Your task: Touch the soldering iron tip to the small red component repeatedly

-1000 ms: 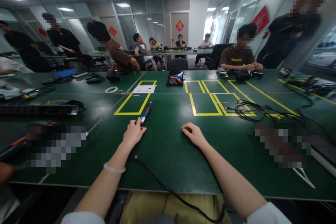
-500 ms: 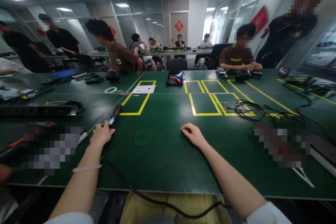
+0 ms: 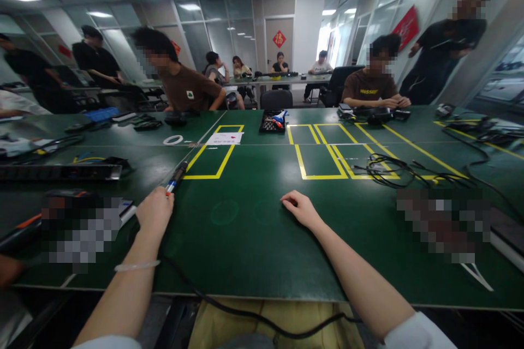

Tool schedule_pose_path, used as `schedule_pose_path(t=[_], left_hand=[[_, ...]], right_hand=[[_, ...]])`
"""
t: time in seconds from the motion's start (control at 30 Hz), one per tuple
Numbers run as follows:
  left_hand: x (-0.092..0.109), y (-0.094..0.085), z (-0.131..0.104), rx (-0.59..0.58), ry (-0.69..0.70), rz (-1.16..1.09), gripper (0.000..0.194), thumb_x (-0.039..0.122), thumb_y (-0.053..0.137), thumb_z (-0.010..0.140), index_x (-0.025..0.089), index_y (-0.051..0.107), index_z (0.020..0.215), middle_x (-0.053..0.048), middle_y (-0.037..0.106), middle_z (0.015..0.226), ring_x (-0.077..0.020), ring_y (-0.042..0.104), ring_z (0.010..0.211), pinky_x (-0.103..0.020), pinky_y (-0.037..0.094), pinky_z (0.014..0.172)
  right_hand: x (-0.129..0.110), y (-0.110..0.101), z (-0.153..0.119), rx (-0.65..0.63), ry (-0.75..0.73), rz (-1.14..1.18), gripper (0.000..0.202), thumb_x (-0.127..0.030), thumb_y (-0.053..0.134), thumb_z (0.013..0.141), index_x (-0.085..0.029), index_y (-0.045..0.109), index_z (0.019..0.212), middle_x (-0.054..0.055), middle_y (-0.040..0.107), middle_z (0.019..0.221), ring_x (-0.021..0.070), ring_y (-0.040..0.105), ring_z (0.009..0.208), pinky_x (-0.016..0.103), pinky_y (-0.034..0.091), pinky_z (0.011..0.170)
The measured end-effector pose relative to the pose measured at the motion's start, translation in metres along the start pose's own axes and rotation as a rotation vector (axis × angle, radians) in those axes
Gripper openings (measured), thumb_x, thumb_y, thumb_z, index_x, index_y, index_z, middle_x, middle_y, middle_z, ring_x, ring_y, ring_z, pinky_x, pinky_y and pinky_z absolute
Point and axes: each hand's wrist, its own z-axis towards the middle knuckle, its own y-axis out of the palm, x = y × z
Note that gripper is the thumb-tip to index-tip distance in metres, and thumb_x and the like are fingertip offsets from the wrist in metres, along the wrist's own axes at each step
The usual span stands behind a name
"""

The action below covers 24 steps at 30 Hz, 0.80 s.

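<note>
My left hand (image 3: 156, 208) is closed around the near end of a black, blue and silver cylindrical tool (image 3: 177, 175), which points away from me over the green table (image 3: 245, 256). A black cable (image 3: 229, 311) runs from near my left wrist over the table's front edge. My right hand (image 3: 301, 208) rests on the table with its fingers curled together; whether anything small is in them is hidden. Beyond my hands lie a white paper (image 3: 225, 138) on a yellow tape outline and a black tray (image 3: 272, 122) of small parts.
Coiled black cables (image 3: 387, 168) lie at the right over yellow tape outlines. A power strip (image 3: 61, 172) and a white ring (image 3: 172, 140) are at the left. People sit and stand across the table, one in a brown shirt (image 3: 370, 87).
My left hand has closed further over the tool's near end, its back now turned up, and the tool has shifted slightly left. My right hand stays in place.
</note>
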Motion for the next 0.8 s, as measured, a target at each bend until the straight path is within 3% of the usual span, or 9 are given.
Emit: schedule_pose_path(t=[0.07,0.13,0.23,0.3,0.4,0.53,0.8], left_hand=[[0.024,-0.006,-0.005,0.001,0.062,-0.096,0.042,0.045,0.035,0.088,0.015,0.057,0.107,-0.015,0.065,0.095,-0.0314,0.062,0.086,-0.04,0.046,0.071],[0.059,-0.009,-0.015,-0.084,0.222,-0.31,0.039,0.046,0.04,0.086,0.018,0.059,0.106,-0.01,0.067,0.091,-0.0264,0.063,0.084,-0.037,0.047,0.074],[0.119,-0.008,-0.038,-0.373,0.506,-0.763,0.039,0.047,0.044,0.085,0.019,0.06,0.107,-0.004,0.066,0.086,-0.0172,0.063,0.076,-0.03,0.048,0.075],[0.155,-0.003,-0.054,-0.556,0.58,-0.967,0.042,0.048,0.05,0.082,0.017,0.061,0.107,-0.004,0.065,0.082,-0.0147,0.061,0.069,-0.028,0.049,0.068],[0.193,0.01,-0.071,-0.702,0.629,-1.168,0.039,0.045,0.06,0.077,0.014,0.059,0.101,-0.001,0.062,0.07,-0.0121,0.058,0.061,-0.025,0.048,0.061],[0.213,0.027,-0.083,-0.735,0.689,-1.257,0.032,0.042,0.065,0.075,0.013,0.059,0.088,-0.002,0.063,0.069,-0.0116,0.058,0.061,-0.024,0.047,0.061],[0.211,0.039,-0.095,-0.605,0.708,-1.253,0.031,0.041,0.059,0.079,0.012,0.068,0.08,-0.003,0.064,0.07,-0.0116,0.056,0.063,-0.023,0.043,0.063]], right_hand=[[0.0,0.001,0.0,0.001,0.001,-0.002,0.016,-0.027,0.054,0.085,-0.02,0.068,0.089,0.002,0.061,0.08,0.0143,0.056,0.07,0.027,0.044,0.068],[-0.002,0.001,0.0,0.0,0.004,0.016,0.017,-0.028,0.054,0.085,-0.02,0.068,0.089,0.002,0.063,0.081,0.0147,0.057,0.071,0.027,0.044,0.068],[-0.005,0.001,-0.001,-0.017,0.036,0.089,0.019,-0.03,0.053,0.086,-0.019,0.068,0.091,0.002,0.066,0.081,0.0153,0.059,0.072,0.027,0.045,0.069],[-0.006,0.001,0.0,-0.026,0.067,0.149,0.021,-0.032,0.052,0.086,-0.019,0.067,0.094,0.002,0.067,0.081,0.0154,0.06,0.074,0.027,0.046,0.071],[-0.005,0.004,0.001,-0.032,0.104,0.223,0.025,-0.034,0.054,0.085,-0.018,0.064,0.101,0.003,0.069,0.086,0.0155,0.062,0.076,0.028,0.048,0.073],[-0.002,0.008,0.003,-0.069,0.096,0.255,0.025,-0.034,0.054,0.085,-0.018,0.064,0.102,0.004,0.07,0.088,0.0157,0.064,0.078,0.028,0.049,0.074],[0.003,0.013,0.005,-0.129,0.081,0.34,0.025,-0.031,0.059,0.083,-0.016,0.064,0.103,0.006,0.073,0.088,0.0168,0.067,0.078,0.029,0.051,0.073]])
